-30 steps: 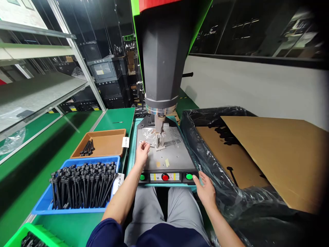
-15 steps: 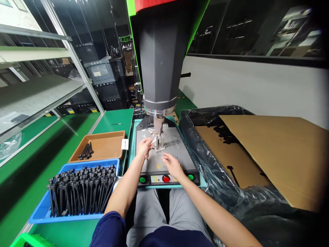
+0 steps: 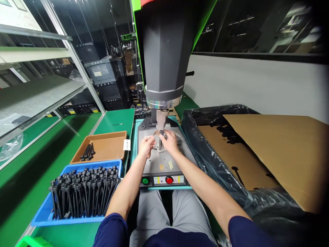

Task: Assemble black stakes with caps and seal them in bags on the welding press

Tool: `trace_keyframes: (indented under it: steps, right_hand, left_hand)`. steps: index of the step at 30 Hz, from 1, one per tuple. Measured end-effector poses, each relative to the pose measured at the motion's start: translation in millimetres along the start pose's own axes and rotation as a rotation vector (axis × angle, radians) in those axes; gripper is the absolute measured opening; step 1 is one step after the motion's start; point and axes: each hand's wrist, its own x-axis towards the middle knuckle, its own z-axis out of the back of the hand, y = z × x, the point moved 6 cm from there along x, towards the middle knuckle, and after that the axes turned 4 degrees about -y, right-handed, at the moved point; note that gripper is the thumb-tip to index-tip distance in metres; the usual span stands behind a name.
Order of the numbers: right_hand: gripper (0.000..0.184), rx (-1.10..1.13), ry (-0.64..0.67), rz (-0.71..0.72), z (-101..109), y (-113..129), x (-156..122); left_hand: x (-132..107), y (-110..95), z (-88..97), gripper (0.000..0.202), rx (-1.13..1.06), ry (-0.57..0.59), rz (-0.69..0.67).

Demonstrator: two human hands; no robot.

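Observation:
Both hands meet at the fixture under the press horn (image 3: 160,120) of a large grey welding machine (image 3: 164,51). My right hand (image 3: 168,140) pinches a small black part (image 3: 162,133) just below the horn. My left hand (image 3: 147,145) is closed on the edge of a clear plastic film (image 3: 150,138) lying on the grey base plate (image 3: 156,164). The fixture itself is mostly hidden behind my fingers.
A blue tray (image 3: 41,212) packed with several black bolts sits at left, a brown tray (image 3: 108,147) with a few bolts behind it. A black-lined carton (image 3: 218,161) with cardboard sheets (image 3: 277,151) is at right. Green (image 3: 145,180) and red (image 3: 169,180) buttons front the machine.
My right hand left the machine's front right corner and moved up to the fixture, where it now grips the black part. My left hand stayed at the film.

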Motion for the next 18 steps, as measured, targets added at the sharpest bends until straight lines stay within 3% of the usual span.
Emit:
trace_keyframes:
  steps: [7, 18]
  right_hand:
    - [0.029, 0.003, 0.052, -0.063, -7.9, -6.1, 21.6]
    - [0.027, -0.084, 0.047, -0.079, 4.3, 22.7, 20.1]
  left_hand:
    - [1.5, -1.4, 0.1, 0.037, -0.030, -0.012, 0.000]
    - [-0.6, -2.7, 4.2, 0.040, -0.051, -0.034, -0.004]
